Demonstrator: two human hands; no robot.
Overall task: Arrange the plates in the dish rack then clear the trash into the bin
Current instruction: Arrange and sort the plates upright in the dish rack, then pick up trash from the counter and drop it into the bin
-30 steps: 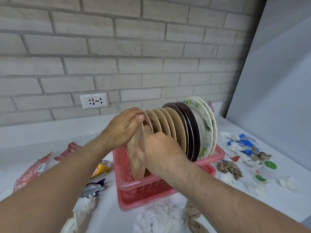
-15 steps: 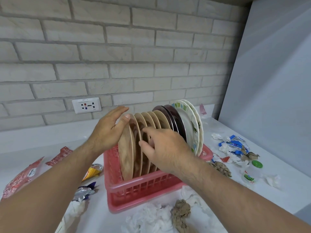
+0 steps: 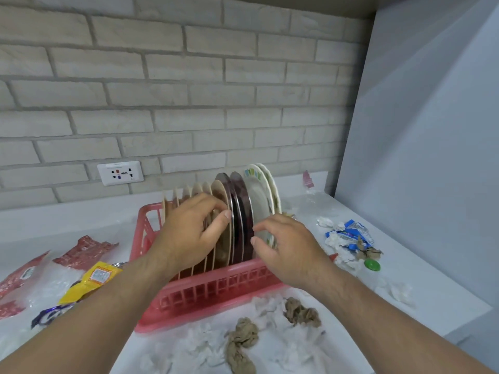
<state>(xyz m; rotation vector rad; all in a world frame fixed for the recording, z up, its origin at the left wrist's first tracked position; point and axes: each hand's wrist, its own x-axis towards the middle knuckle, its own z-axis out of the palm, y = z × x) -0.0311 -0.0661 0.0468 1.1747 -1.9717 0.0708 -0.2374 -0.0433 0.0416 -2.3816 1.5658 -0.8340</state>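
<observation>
Both hands have moved right along the row since half a second ago, away from the leftmost plate. The left hand [image 3: 189,233] now curls over the tan plates [image 3: 219,191], with its thumb pressed on the rim of the one next to the dark plates [image 3: 239,209]. The right hand [image 3: 286,247] has its curled fingertips at the rim of the patterned plates [image 3: 258,195]. Motion blur hides whether it pinches one or only touches it.

All the plates stand on edge in the red dish rack [image 3: 216,290], near the middle of the worktop [image 3: 432,298], and the left-end plate now stands without a hand on it. The racking looks close to done (this seems to be a last straightening), so the trash comes next.

Crumpled brown paper [image 3: 243,336] and white tissue [image 3: 199,344] lie along the worktop's front edge. Red wrappers [image 3: 83,249] and a yellow packet [image 3: 100,273] lie toward its left edge, and a blue wrapper [image 3: 351,233] and a green-capped bottle [image 3: 372,265] toward its right. No bin is in view.

A pale brick wall [image 3: 189,90] with a socket [image 3: 120,173] runs behind the worktop, and a grey panel [image 3: 432,130] closes off the right side.
</observation>
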